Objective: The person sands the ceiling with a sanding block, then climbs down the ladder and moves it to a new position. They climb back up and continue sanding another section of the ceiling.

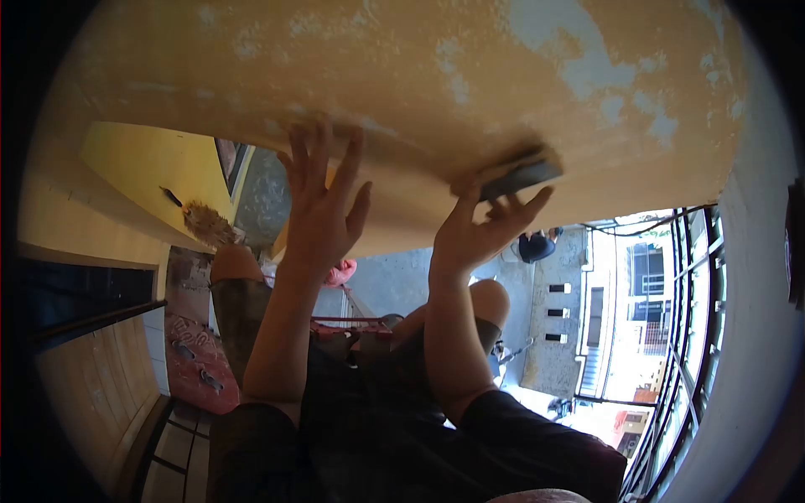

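Observation:
A yellowish surface [402, 92] with pale, worn patches spans the top of the view. My left hand [325, 189] is raised at its lower edge with the fingers spread, and nothing shows in it. To the right, my right hand [486, 220] holds a dark, flat block [521, 176] against the surface, the fingers around its lower side. Block and fingertips are partly blurred. What the block is made of cannot be made out.
Below my legs is a grey floor [394, 277]. A red mat [197, 369] lies at the lower left, near a brush-like thing [208, 222]. A dark-clothed person [537, 246] is far below on the right, near a metal railing [689, 268].

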A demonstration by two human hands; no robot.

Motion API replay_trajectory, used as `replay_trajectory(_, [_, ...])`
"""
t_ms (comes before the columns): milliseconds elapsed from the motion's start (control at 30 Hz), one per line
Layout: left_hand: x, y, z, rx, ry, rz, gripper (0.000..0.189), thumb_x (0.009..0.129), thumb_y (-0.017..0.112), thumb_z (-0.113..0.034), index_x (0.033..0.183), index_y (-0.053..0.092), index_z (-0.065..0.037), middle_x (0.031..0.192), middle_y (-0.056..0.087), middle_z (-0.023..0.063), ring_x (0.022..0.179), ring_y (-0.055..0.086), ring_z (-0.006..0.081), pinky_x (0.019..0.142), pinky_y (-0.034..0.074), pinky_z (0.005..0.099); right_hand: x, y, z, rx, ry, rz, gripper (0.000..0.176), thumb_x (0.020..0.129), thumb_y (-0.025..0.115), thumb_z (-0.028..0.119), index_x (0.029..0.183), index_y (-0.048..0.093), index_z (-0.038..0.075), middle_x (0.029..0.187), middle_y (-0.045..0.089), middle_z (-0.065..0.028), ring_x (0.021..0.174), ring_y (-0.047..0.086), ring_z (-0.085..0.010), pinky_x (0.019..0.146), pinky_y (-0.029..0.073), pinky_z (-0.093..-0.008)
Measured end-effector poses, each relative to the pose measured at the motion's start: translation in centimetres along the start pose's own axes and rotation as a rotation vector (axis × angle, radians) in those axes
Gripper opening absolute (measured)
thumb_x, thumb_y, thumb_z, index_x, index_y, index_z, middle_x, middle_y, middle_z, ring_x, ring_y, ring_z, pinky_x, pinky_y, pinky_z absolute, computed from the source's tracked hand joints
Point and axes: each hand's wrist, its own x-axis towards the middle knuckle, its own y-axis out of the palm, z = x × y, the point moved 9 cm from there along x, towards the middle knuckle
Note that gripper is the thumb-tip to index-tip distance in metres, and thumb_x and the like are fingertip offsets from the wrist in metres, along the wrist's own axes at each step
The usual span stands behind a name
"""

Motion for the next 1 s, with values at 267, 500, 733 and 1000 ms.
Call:
replay_trajectory(267, [0.0,0.0,-0.1,0.01,0.006,0.003,0.067,0.086,0.063,-0.018,0.147,0.037,-0.019,0.156,0.017,0.0203,0.141,0.008,0.0519,0.107,0.013,0.0712,2.1,-0.5,0.4,0.216,0.044,-0.081,0.088,0.081,0.074,0.009,0.149,0.019,0.001,0.115,0.054,-0.0159,0.089,0.059,-0.0197,0.072,0.047,-0.029])
replay_trajectory(500, [0.2,-0.1,-0.3,0.084,0.002,0.048,0.065,0.088,0.064,-0.016,0.147,0.037,-0.013,0.156,0.014,0.0225,0.142,0.007,0.0508,0.111,0.018,0.062,2.7,-0.8,2.0,0.104,0.011,-0.084,0.088,0.08,0.073,0.005,0.149,0.018,0.0,0.112,0.055,-0.0156,0.086,0.061,-0.0187,0.069,0.046,-0.0287])
replay_trajectory(733, [0.1,0.0,-0.3,0.07,0.016,0.017,0.064,0.088,0.064,-0.017,0.146,0.037,-0.013,0.156,0.016,0.0212,0.142,0.007,0.0505,0.111,0.02,0.0615,0.7,0.9,0.3,0.094,0.037,0.006,0.089,0.079,0.076,0.009,0.149,0.022,0.001,0.112,0.051,-0.0166,0.091,0.059,-0.0224,0.07,0.046,-0.029])
replay_trajectory(1000, [0.1,-0.3,0.0,0.095,0.009,0.051,0.062,0.089,0.062,-0.016,0.146,0.038,-0.013,0.156,0.016,0.0211,0.141,0.008,0.0508,0.112,0.019,0.061,-0.1,-0.1,0.3,0.003,-0.041,0.002,0.084,0.083,0.072,0.008,0.149,0.02,0.001,0.117,0.052,-0.0179,0.092,0.061,-0.0216,0.07,0.05,-0.0272])
